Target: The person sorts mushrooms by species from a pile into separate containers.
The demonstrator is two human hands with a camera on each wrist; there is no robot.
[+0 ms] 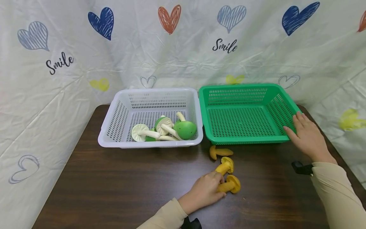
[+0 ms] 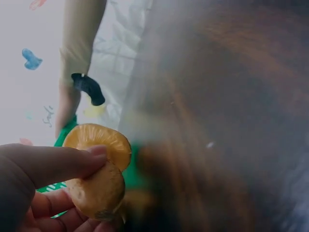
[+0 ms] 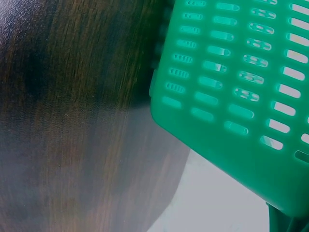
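Observation:
Low in the head view, my left hand (image 1: 203, 191) pinches a yellow toy mushroom (image 2: 96, 193) between thumb and fingers. Just beyond it lies a second yellow mushroom (image 1: 225, 166), close to the fingers. A third yellow mushroom (image 1: 219, 152) rests on the table by the green basket's front edge. My right hand (image 1: 310, 136) lies with fairly straight fingers on the right rim of the green basket (image 1: 243, 140), its thumb toward the inside. The right wrist view has only that basket's slotted side (image 3: 207, 121) and the table, with the hand out of sight.
Left of the green basket stands a white basket (image 1: 148, 145) holding several green-capped mushrooms (image 1: 185, 129) with white stems. Both baskets sit toward the back of the dark wooden table (image 1: 114, 187). A white cloth (image 1: 188, 57) printed with hearts hangs behind.

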